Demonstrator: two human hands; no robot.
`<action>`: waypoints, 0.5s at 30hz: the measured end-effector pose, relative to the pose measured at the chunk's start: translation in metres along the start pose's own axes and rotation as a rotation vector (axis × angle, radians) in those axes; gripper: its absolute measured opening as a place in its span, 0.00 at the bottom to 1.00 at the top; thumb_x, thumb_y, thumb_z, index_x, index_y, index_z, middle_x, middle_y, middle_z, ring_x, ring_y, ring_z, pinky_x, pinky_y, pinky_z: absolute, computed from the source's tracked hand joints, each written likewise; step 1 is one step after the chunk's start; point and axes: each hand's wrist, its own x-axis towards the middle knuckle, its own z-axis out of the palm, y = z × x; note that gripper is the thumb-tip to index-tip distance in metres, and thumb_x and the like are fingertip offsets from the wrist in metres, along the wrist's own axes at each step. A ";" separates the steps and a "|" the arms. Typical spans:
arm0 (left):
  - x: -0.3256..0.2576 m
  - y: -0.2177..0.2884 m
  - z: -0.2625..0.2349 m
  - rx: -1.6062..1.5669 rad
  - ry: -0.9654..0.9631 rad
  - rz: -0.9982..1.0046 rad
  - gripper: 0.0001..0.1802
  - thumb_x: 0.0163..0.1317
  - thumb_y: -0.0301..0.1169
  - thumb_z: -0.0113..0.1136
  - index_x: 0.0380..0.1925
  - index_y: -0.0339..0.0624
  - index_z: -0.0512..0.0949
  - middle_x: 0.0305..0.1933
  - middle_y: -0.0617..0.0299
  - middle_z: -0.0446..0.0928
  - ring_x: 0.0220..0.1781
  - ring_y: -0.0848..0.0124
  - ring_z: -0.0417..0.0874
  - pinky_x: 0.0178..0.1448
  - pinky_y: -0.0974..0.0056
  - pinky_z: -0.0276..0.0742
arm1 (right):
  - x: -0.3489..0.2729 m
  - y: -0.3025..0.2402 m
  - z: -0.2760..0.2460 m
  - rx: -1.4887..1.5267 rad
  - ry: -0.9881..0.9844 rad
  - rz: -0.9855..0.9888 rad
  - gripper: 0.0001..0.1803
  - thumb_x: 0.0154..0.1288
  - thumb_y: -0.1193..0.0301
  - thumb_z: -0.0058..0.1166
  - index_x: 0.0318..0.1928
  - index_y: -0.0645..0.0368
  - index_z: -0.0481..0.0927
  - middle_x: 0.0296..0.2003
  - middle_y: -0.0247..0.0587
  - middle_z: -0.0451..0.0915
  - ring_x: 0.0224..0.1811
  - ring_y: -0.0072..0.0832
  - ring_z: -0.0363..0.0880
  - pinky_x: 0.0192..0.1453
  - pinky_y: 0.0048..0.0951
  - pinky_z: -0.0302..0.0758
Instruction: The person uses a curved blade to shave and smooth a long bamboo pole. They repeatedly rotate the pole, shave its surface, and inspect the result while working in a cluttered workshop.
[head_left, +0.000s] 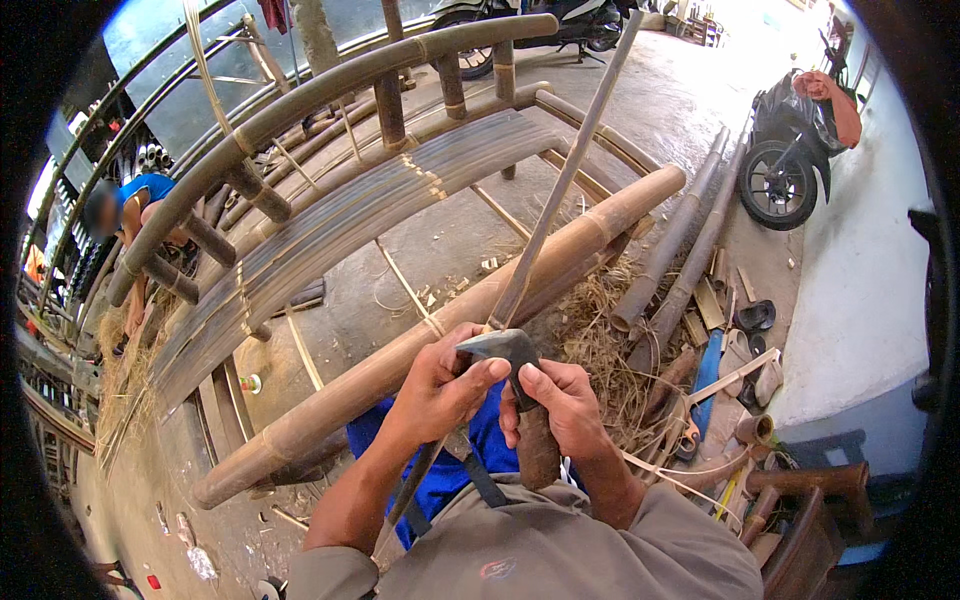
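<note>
My right hand [560,405] is closed around the dark handle of a hooked knife [512,345], just below its curved metal blade. The blade points left, toward my left hand [440,385]. That hand is closed on a long bamboo strip [560,185], its thumb close to the blade. The strip slants up to the far right, and a dark length shows again below my left hand, by my lap. Part of the strip is hidden behind the blade and my fingers. Just beyond both hands lies a thick bamboo pole [330,410], part of a bamboo frame.
The frame's slatted section [340,230] and curved rail [320,90] extend left. Bamboo shavings [590,345] and loose poles [680,240] lie right, with a blue-handled tool [708,375] among scraps. A motorbike [785,180] stands by the wall; another person [150,190] crouches far left.
</note>
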 end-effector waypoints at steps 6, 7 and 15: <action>-0.004 -0.026 0.006 0.049 0.015 -0.088 0.24 0.73 0.40 0.57 0.63 0.38 0.71 0.25 0.72 0.69 0.22 0.82 0.68 0.25 0.73 0.62 | 0.021 -0.016 -0.018 0.131 0.214 -0.136 0.22 0.80 0.58 0.42 0.34 0.62 0.76 0.22 0.42 0.78 0.19 0.30 0.78 0.24 0.30 0.78; -0.006 -0.032 0.008 0.104 0.023 -0.158 0.25 0.74 0.41 0.56 0.65 0.39 0.70 0.25 0.72 0.68 0.23 0.82 0.68 0.26 0.73 0.63 | 0.025 -0.017 -0.022 0.234 0.255 -0.200 0.22 0.80 0.58 0.42 0.35 0.62 0.76 0.21 0.40 0.78 0.19 0.28 0.78 0.25 0.29 0.78; -0.006 -0.045 -0.001 0.192 0.213 -0.001 0.26 0.76 0.41 0.53 0.68 0.39 0.70 0.29 0.74 0.68 0.29 0.82 0.65 0.32 0.74 0.63 | 0.032 0.002 -0.021 0.080 0.085 0.045 0.22 0.79 0.57 0.45 0.34 0.64 0.77 0.22 0.40 0.78 0.18 0.29 0.78 0.22 0.31 0.79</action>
